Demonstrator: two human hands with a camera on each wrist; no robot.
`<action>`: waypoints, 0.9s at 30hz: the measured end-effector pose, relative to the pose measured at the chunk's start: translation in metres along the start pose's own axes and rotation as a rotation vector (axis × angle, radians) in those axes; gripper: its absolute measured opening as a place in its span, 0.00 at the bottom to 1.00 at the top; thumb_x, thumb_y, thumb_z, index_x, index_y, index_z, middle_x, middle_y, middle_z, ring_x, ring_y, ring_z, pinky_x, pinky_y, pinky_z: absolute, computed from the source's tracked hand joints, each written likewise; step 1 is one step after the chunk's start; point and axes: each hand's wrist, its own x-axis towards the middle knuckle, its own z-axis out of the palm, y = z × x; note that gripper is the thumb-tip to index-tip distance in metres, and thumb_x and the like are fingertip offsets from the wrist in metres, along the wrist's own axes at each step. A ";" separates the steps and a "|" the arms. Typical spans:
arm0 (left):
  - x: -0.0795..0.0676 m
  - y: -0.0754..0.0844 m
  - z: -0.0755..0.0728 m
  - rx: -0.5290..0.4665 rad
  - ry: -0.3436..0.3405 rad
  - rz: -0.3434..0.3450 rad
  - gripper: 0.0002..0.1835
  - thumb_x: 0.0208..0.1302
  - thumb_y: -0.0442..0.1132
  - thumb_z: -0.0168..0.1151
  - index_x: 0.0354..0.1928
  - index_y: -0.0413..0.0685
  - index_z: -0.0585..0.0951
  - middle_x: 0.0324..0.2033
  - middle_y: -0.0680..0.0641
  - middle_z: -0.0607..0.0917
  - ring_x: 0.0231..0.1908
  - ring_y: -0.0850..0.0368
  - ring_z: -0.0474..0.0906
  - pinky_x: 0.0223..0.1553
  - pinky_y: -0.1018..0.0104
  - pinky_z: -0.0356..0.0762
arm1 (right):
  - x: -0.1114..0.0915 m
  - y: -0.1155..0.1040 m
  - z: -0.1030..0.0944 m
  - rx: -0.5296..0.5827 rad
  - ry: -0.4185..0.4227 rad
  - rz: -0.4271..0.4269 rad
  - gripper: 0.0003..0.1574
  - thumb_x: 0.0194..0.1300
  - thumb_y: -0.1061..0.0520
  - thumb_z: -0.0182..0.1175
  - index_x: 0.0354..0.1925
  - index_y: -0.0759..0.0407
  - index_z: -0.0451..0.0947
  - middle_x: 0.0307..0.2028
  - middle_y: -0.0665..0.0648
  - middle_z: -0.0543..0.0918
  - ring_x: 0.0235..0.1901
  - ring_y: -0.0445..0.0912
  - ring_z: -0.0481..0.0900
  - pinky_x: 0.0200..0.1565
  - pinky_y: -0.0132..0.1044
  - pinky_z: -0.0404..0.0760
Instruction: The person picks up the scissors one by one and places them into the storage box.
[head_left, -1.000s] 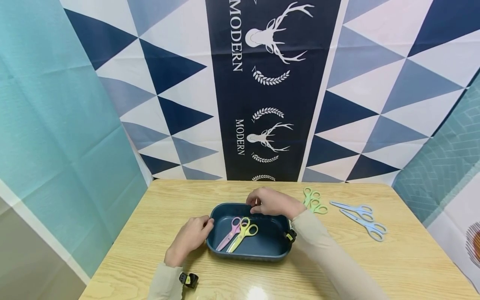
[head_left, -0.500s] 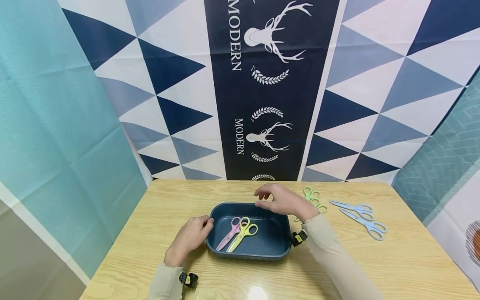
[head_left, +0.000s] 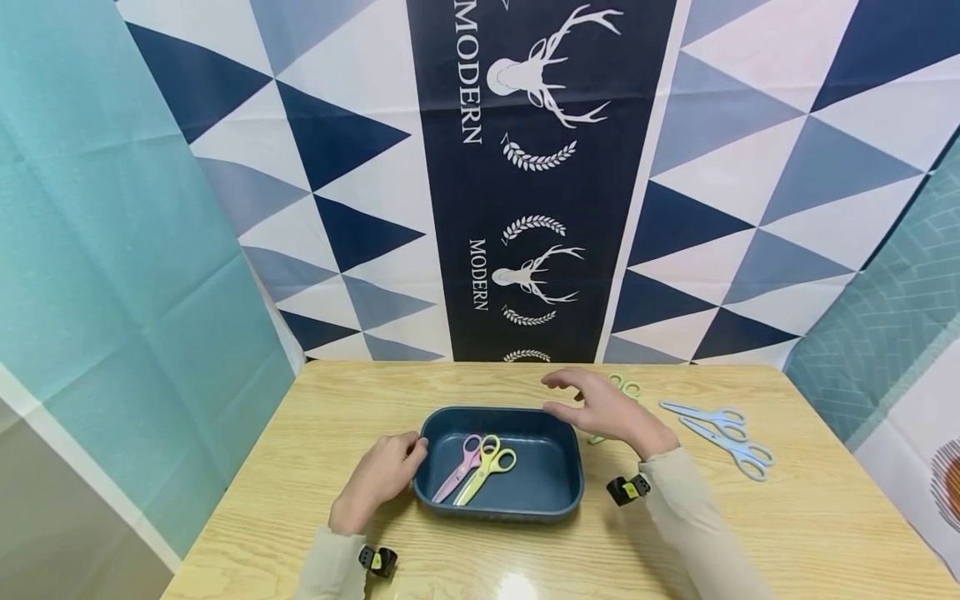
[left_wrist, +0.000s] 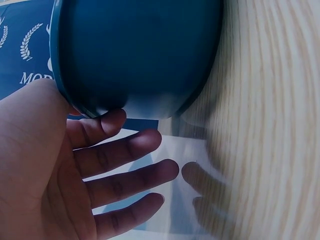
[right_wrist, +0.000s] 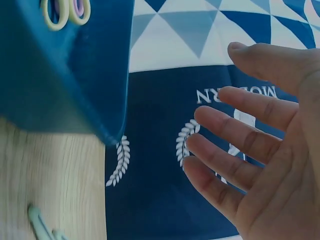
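Note:
A dark blue rectangular tub (head_left: pixel 551 507) stands on the table with pink scissors (head_left: pixel 452 482) and yellow scissors (head_left: pixel 476 482) lying in its left half, side by side. My left hand (head_left: pixel 378 473) holds the tub's left end. In the left wrist view its thumb reaches the rim, mostly hidden, and the index fingertip lies against the tub's outer wall (left_wrist: pixel 140 50) while the other fingers spread free. My right hand (head_left: pixel 606 410) hovers by the tub's back right corner. Its fingers (right_wrist: pixel 240 130) are spread and hold nothing.
Green scissors (head_left: pixel 625 387) lie behind my right hand, partly covered by it. Two pairs of light blue scissors, an upper (head_left: pixel 701 414) and a lower one (head_left: pixel 722 443), lie farther right on the wooden table (head_left: pixel 817 500). A patterned cloth (head_left: pixel 360 250) hangs behind the table.
My right hand has risen from over the tub's back rim and moved right, its fingers opening out. My left hand, the tub and the scissors in it have stayed put.

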 end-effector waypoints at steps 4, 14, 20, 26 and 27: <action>0.000 0.000 0.001 -0.001 0.000 -0.004 0.18 0.79 0.44 0.52 0.24 0.54 0.74 0.17 0.56 0.69 0.19 0.63 0.67 0.24 0.69 0.65 | -0.009 0.007 -0.003 0.000 0.013 0.040 0.32 0.72 0.46 0.64 0.66 0.62 0.75 0.61 0.63 0.81 0.61 0.61 0.78 0.56 0.59 0.81; 0.000 0.001 0.001 -0.006 0.000 -0.011 0.19 0.79 0.45 0.52 0.25 0.55 0.74 0.17 0.56 0.69 0.19 0.63 0.67 0.24 0.69 0.65 | -0.028 0.027 -0.011 -0.080 0.065 0.091 0.33 0.72 0.45 0.64 0.67 0.59 0.74 0.66 0.63 0.78 0.64 0.62 0.76 0.57 0.57 0.80; 0.000 0.000 0.001 -0.005 -0.002 -0.017 0.19 0.79 0.45 0.52 0.24 0.55 0.73 0.17 0.56 0.69 0.19 0.63 0.67 0.24 0.69 0.65 | -0.041 0.039 -0.014 -0.089 0.090 0.099 0.34 0.71 0.46 0.65 0.68 0.60 0.73 0.66 0.65 0.77 0.65 0.64 0.75 0.58 0.60 0.79; 0.000 0.000 0.001 -0.008 -0.001 -0.014 0.19 0.79 0.45 0.51 0.24 0.54 0.73 0.17 0.55 0.69 0.19 0.63 0.67 0.24 0.69 0.65 | -0.055 0.051 -0.016 -0.094 0.097 0.119 0.34 0.70 0.49 0.66 0.68 0.61 0.72 0.67 0.70 0.75 0.67 0.68 0.72 0.60 0.65 0.75; 0.000 0.000 0.001 -0.007 -0.001 -0.013 0.19 0.79 0.45 0.51 0.24 0.54 0.73 0.17 0.55 0.69 0.19 0.63 0.67 0.24 0.69 0.65 | -0.058 0.053 -0.016 -0.095 0.095 0.127 0.35 0.70 0.49 0.66 0.69 0.61 0.72 0.67 0.70 0.74 0.67 0.69 0.71 0.61 0.66 0.74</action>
